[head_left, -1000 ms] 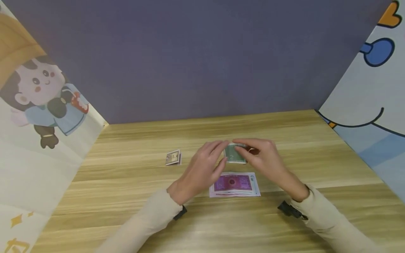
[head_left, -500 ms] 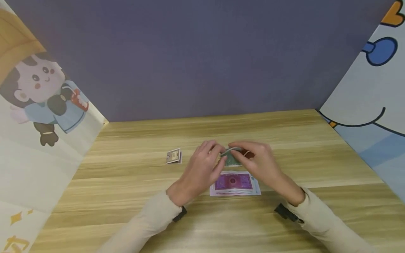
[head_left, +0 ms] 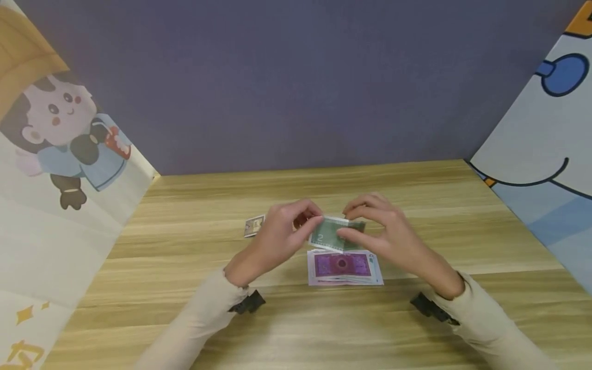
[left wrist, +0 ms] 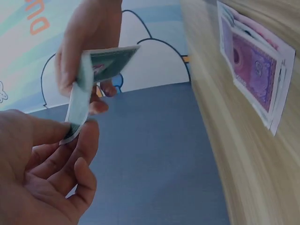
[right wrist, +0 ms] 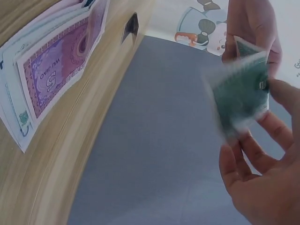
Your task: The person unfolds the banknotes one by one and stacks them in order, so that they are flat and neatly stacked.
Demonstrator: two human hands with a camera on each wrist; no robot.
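Note:
A green banknote with a "2" on it is held raised off the table, bent partway along its length. My left hand pinches its left end between thumb and fingers, as the left wrist view also shows. At the other side my right hand holds it, thumb on the near face and fingers behind. In the right wrist view the note's loose flap is blurred. Just below the hands lies a stack of banknotes, a purple one on top.
A small folded banknote lies on the wooden table, partly behind my left hand. A dark grey panel stands at the back, and printed walls rise on both sides.
Both hands have turned the green banknote and brought it slightly nearer. My left hand has shifted left and now pinches its left end; the note shows wider. The purple-topped stack stays put.

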